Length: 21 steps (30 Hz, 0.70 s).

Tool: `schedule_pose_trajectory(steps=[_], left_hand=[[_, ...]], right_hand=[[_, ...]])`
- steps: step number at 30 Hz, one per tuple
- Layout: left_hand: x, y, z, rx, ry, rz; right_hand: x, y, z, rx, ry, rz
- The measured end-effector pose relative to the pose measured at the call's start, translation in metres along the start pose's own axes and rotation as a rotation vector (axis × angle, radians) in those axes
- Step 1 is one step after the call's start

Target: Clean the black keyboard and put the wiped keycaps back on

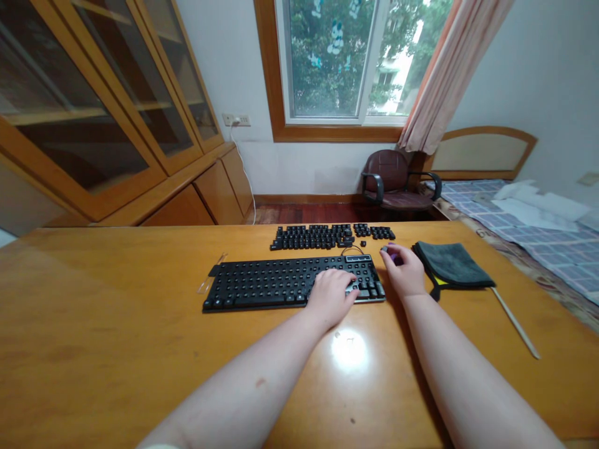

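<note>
A black keyboard point(262, 280) lies on the table, most of its keycaps off and a few still on along the front row and at the right. My left hand point(330, 290) rests on its right half, palm down, thumb and forefinger apart over the keys. Just right of the keyboard, my right hand point(406, 269) is closed, pinching a small grey and purple object point(395, 257) mostly hidden by the fingers; its kind is unclear. Loose black keycaps point(309, 238) stand in rows behind the keyboard, with a single keycap point(363, 244) set apart.
A folded dark grey cloth point(452, 263) with something yellow under it lies right of my right hand. A thin pale stick point(517, 324) sticks out from it. A clear thin item point(204, 285) lies by the keyboard's left end. Beyond the table point(116, 324) stands a chair point(390, 178).
</note>
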<state>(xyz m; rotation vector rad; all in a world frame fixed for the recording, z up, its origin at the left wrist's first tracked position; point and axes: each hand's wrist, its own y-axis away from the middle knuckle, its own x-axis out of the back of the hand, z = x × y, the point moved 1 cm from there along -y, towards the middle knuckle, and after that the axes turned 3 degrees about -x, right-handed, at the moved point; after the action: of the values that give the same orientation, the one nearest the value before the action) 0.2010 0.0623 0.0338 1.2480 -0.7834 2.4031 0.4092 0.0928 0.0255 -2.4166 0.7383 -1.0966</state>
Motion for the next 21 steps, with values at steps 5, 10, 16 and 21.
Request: schedule_pose_trajectory(steps=[5,10,16,21], left_hand=[[0.001,-0.001,0.0,0.019,0.048,0.035],[-0.002,0.0,-0.005,0.015,0.097,0.098],[0.001,0.002,-0.002,0.0,0.131,0.147],[0.005,0.001,0.002,-0.021,0.113,0.118]], right_hand=[[0.01,0.041,-0.052,0.153,-0.079,-0.141],[-0.001,0.048,-0.07,0.339,-0.127,-0.352],[0.001,0.044,-0.06,0.28,-0.092,-0.323],[0.007,0.037,-0.057,0.285,-0.023,-0.33]])
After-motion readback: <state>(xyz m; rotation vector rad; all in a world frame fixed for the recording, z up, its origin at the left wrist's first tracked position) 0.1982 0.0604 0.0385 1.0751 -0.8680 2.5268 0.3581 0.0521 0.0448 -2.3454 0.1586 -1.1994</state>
